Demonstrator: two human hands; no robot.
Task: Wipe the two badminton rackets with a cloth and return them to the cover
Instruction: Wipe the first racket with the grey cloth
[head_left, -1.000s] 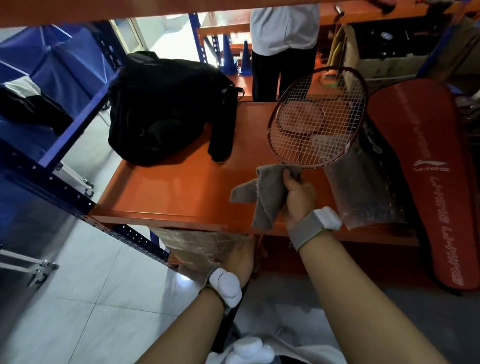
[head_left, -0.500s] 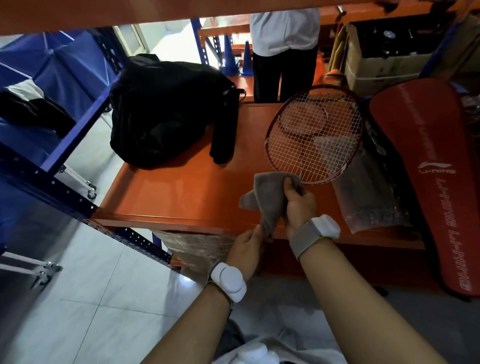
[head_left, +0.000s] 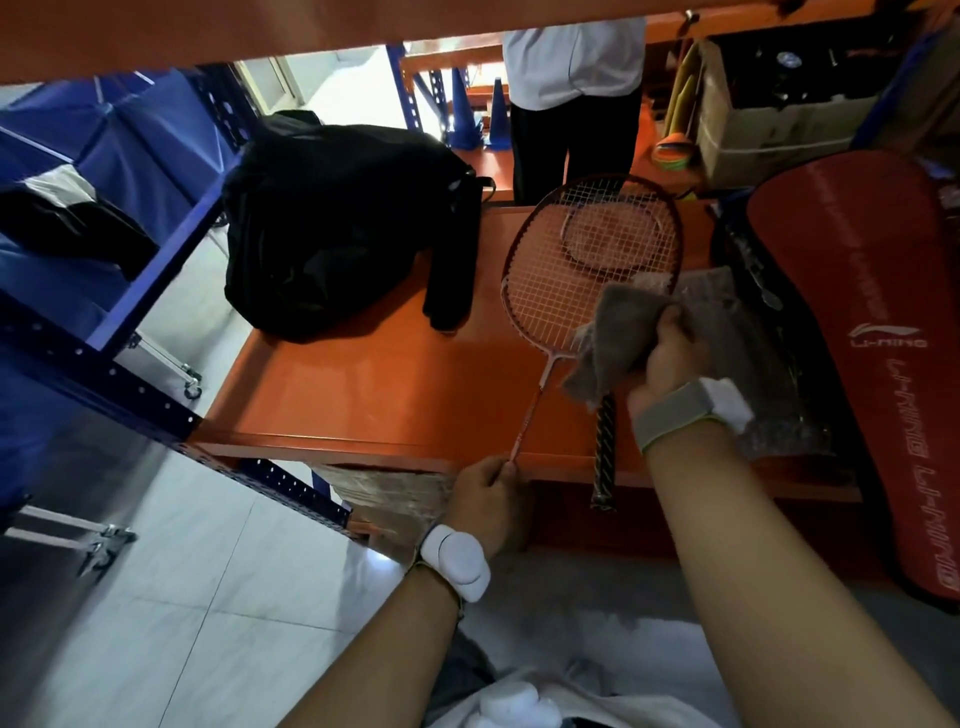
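— Wiping the frame now? The left hand (head_left: 491, 501) pinches the racket (head_left: 592, 265) low on its shaft, head up over the shelf (head_left: 363, 395); the right hand (head_left: 670, 353) grips the cloth (head_left: 613, 332) against the lower rim.

— Then I'd hold the shaft steady and run the cloth round the rim, light on the strings; what's in the cover (head_left: 872, 364)?

— It lies on the right, well apart; whether anything is inside, I can't tell; the second racket (head_left: 605, 447) lies on the shelf, outside it.
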